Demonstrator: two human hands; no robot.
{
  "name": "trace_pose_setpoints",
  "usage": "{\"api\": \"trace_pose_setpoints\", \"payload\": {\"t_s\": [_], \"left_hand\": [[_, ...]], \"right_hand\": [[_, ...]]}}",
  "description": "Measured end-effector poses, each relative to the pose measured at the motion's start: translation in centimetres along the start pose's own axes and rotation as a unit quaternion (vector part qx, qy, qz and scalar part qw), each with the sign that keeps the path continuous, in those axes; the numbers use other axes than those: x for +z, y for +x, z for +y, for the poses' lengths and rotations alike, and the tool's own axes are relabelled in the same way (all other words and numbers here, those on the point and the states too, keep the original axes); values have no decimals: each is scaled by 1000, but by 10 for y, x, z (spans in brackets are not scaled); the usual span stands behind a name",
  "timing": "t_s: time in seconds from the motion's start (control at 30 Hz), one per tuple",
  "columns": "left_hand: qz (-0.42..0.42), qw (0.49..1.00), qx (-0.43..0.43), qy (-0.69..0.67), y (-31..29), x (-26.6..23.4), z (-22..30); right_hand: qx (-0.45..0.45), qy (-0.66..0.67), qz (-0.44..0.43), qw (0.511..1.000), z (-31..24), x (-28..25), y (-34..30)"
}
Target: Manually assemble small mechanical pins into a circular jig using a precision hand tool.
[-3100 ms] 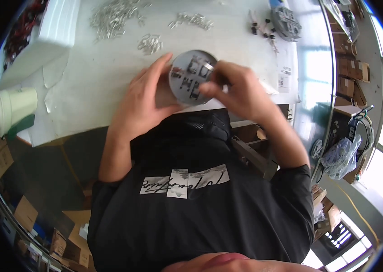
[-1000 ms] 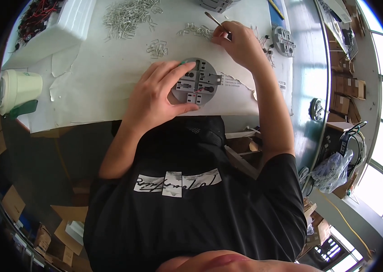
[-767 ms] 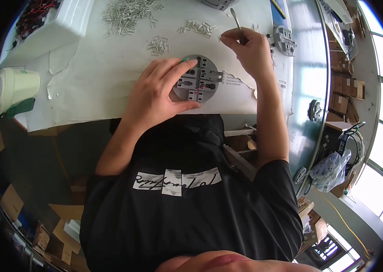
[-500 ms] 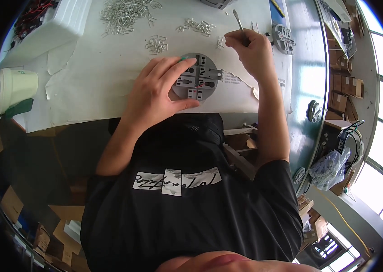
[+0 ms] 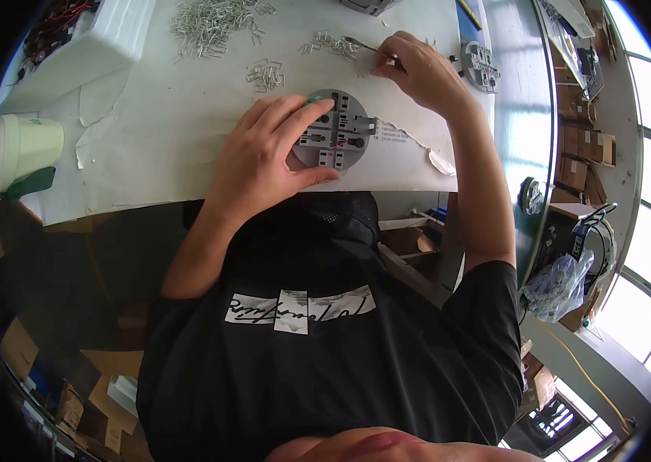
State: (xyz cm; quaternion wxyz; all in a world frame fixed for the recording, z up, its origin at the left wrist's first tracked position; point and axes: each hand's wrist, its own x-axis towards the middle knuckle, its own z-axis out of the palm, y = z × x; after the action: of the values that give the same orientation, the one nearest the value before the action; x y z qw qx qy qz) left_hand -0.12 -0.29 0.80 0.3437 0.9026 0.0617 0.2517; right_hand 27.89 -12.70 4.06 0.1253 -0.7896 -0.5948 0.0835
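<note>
My left hand [image 5: 260, 150] is closed round the left side of a round grey plastic base [image 5: 347, 127], fingers on its far edge and thumb at its near edge. The base lies on the table and carries small rectangular blocks with dark slots. A green bit [image 5: 314, 99] shows by my left fingertips. Beyond the base, to the right, my right hand [image 5: 427, 75] pinches a slim metal tool [image 5: 359, 44] with a dark grip. Its tip points left, over a small group of U-shaped wire pieces [image 5: 321, 43]. My fingers partly cover the grip.
A large heap of wire pieces [image 5: 214, 29] lies at the far left, with a smaller cluster [image 5: 266, 75] nearer. At left stand a white foam box [image 5: 113, 46] and a pale green lidded cup [image 5: 33, 154]. Another grey round base [image 5: 481, 68] sits at right.
The tool has swung from pointing away to pointing left, and its tip now reaches the small group of wire pieces. My right forearm has shifted right; my left hand stays on the base.
</note>
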Motion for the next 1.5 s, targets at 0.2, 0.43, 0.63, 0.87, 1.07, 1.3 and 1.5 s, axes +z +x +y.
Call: {"api": "trace_pose_setpoints", "payload": {"t_s": [0.2, 0.43, 0.63, 0.87, 1.07, 1.3, 1.5], "left_hand": [[-5, 1000, -12, -3, -1, -1, 2], [-1, 1000, 0, 1, -1, -1, 0], [7, 1000, -3, -17, -1, 1, 0], [11, 999, -25, -21, -4, 1, 2], [8, 999, -27, -17, -3, 1, 3], [13, 999, -22, -21, -3, 2, 2], [9, 1000, -20, -13, -3, 0, 3]], "right_hand": [[44, 17, 20, 999, -11, 5, -12], [239, 223, 134, 936, -37, 2, -19], [249, 258, 132, 924, -48, 4, -26], [278, 303, 59, 910, -83, 3, -31], [298, 308, 15, 903, -90, 15, -30], [246, 263, 22, 933, -85, 28, -34], [287, 362, 14, 887, -85, 9, -38]]}}
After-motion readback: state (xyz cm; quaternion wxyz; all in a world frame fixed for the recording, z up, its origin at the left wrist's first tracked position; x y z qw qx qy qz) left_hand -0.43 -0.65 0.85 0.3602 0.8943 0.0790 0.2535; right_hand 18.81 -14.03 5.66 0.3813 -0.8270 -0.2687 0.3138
